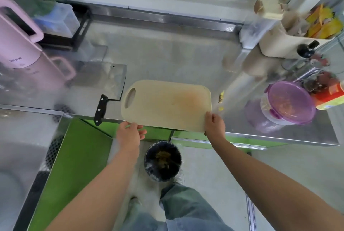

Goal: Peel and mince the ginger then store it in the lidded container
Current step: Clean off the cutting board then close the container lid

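Cutting board (pixel 165 104) noted at the front edge of the steel worktop (pixel 176 54), its near edge overhanging; surface bare but for a faint orange stain. Near-right corner is gripped by the right hand (pixel 214 122), fingers curled over the top, thumb side hidden. Left hand (pixel 129 134) is placed at the near-left edge, fingers lying just below the board; whether they are clenched on it or merely touching cannot be told, the area being blurred. Directly below the overhang, on the floor, a dark-lined bin (pixel 162 160) with brownish scraps inside is seen between the two forearms. Cleaver (pixel 100 109) is laid just left of the board, black handle projecting past the worktop edge, blade pointing away. A few yellow ginger scraps (pixel 221 96) are scattered on the worktop just right of the board. Further right, the lidded container (pixel 290 102) is stood with purple lid on; yellowish-brown contents are dimly visible through it. Jars and bottles (pixel 316 82) are crowded behind it. A pink kettle (pixel 18 41) is set at far left, well apart from the board
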